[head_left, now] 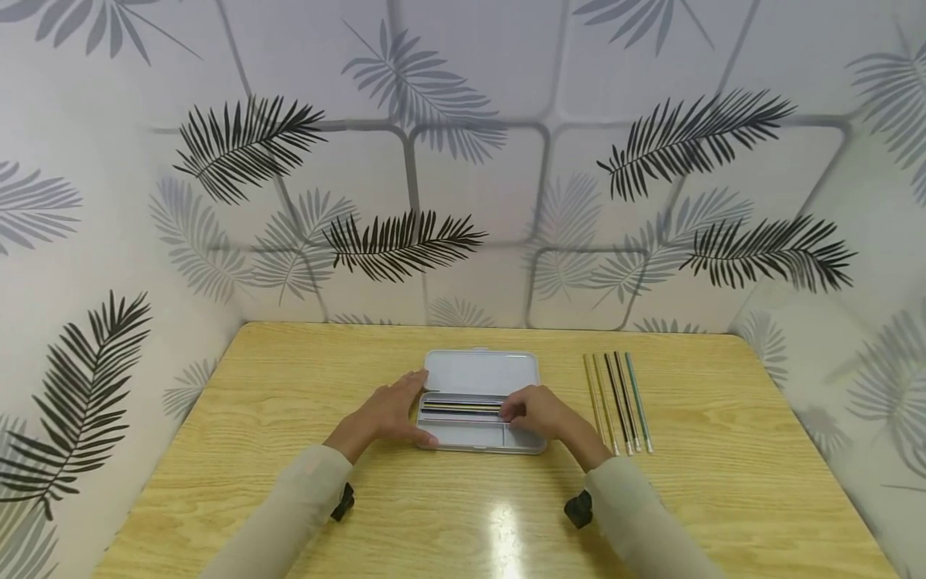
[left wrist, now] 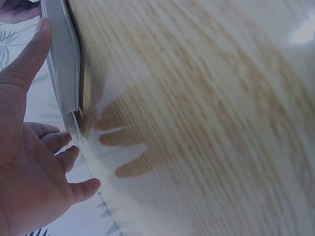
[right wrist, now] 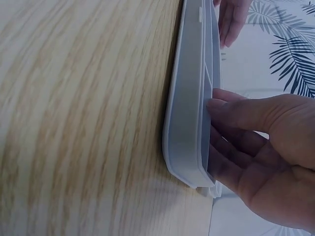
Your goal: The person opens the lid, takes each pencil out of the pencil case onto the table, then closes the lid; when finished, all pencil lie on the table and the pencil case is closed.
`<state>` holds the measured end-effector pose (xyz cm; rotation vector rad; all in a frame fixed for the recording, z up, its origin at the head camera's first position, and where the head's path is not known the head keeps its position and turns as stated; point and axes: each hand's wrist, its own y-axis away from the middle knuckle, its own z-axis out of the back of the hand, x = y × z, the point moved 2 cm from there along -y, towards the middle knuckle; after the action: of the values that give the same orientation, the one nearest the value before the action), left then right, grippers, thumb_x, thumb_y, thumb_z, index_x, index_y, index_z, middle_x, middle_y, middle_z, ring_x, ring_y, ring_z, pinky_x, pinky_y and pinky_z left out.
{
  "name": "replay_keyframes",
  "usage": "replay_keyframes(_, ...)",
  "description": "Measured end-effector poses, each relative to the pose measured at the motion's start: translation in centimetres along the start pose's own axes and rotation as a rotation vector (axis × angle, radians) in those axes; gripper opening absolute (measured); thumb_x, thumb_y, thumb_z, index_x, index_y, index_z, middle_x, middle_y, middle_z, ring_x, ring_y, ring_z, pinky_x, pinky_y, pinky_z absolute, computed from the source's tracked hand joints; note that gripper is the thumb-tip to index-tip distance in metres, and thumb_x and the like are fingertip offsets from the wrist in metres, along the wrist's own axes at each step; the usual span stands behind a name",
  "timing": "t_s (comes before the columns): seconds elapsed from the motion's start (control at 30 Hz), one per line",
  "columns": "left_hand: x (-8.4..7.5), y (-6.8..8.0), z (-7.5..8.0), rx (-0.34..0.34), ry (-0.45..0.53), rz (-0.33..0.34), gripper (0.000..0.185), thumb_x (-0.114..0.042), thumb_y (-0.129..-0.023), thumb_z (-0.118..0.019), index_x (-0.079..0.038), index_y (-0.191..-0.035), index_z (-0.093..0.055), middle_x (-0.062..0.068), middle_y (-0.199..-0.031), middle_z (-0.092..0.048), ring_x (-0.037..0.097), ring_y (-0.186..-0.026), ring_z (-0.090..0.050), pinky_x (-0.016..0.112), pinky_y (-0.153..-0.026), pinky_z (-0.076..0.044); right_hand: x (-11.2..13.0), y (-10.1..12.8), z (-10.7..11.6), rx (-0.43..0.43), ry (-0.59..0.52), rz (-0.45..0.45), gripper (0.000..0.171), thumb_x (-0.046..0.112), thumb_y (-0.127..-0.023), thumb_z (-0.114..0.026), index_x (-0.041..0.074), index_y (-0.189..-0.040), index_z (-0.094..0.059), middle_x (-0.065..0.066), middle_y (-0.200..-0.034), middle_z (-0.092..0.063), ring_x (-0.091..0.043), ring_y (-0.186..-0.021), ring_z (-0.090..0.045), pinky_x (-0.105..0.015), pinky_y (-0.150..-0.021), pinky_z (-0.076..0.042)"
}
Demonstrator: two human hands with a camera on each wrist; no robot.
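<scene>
An open light-grey pencil case (head_left: 456, 434) lies on the table, its lid folded back behind it. Several dark and yellow pencils (head_left: 456, 408) lie lengthwise in its rear compartment. My left hand (head_left: 394, 412) spreads along the case's left end, thumb at the front corner and fingers near the lid; in the left wrist view its thumb (left wrist: 29, 56) touches the case wall. My right hand (head_left: 538, 412) reaches into the right end, its bent fingers and thumb pinching at the pencils' ends. The right wrist view shows its fingertips inside, partly hidden by the case wall (right wrist: 189, 108).
To the right of the case, several long thin pencils (head_left: 618, 402) in gold, black and teal lie side by side with pale ends toward me. A wall (head_left: 477, 185) with a leaf pattern stands behind the wooden table (head_left: 304, 362).
</scene>
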<state>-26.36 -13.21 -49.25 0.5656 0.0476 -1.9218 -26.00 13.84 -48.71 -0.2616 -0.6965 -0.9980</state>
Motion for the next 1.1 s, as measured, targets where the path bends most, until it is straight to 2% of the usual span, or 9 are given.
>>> replay_keyframes(0.13,0.1,-0.1,-0.1,-0.005,0.002,-0.004,0.123,-0.062,-0.062,-0.079,-0.009,-0.153,-0.016,0.01,-0.158,-0.022,0.028,-0.146,-0.021,0.054,-0.116,-0.021,0.3,0.0,0.1,-0.003,0.014,0.014,0.013,-0.006,-0.082,-0.066,0.003,-0.091,-0.072,-0.006,-0.087,-0.071,-0.012,-0.081,-0.062,-0.024,-0.071,-0.053)
replay_keyframes(0.27,0.1,-0.1,-0.1,-0.013,0.001,-0.005,0.122,-0.062,-0.062,-0.079,-0.009,-0.153,-0.017,0.01,-0.158,-0.023,0.028,-0.146,-0.022,0.054,-0.116,-0.021,0.4,0.1,0.2,0.01,0.015,0.024,0.015,-0.007,-0.082,-0.065,0.004,-0.09,-0.072,-0.005,-0.086,-0.071,-0.009,-0.078,-0.06,-0.021,-0.068,-0.051)
replay_keyframes(0.67,-0.1,-0.2,-0.1,-0.007,0.005,0.011,0.122,-0.06,-0.062,-0.08,-0.009,-0.153,-0.017,0.01,-0.158,-0.022,0.027,-0.147,-0.02,0.054,-0.117,-0.02,0.1,-0.3,-0.2,0.043,0.026,0.01,0.022,-0.008,-0.084,-0.059,0.008,-0.088,-0.073,-0.002,-0.084,-0.067,-0.009,-0.075,-0.053,-0.022,-0.066,-0.046)
replay_keyframes(0.9,-0.1,-0.2,-0.1,-0.009,0.012,0.002,0.122,-0.06,-0.062,-0.08,-0.008,-0.153,-0.017,0.011,-0.158,-0.023,0.028,-0.147,-0.02,0.054,-0.117,-0.019,0.2,-0.4,-0.1,0.024,0.009,0.041,0.021,-0.01,-0.081,-0.059,0.006,-0.09,-0.07,-0.003,-0.079,-0.064,-0.009,-0.072,-0.051,-0.02,-0.063,-0.044)
replay_keyframes(1.1,-0.2,-0.2,-0.1,-0.014,0.013,0.0,0.121,-0.059,-0.062,-0.081,-0.008,-0.152,-0.018,0.01,-0.157,-0.024,0.027,-0.146,-0.021,0.054,-0.117,-0.02,0.4,0.1,0.9,-0.036,-0.026,0.02,0.021,-0.006,-0.085,-0.059,0.006,-0.098,-0.069,-0.005,-0.089,-0.067,-0.012,-0.08,-0.057,-0.027,-0.07,-0.05)
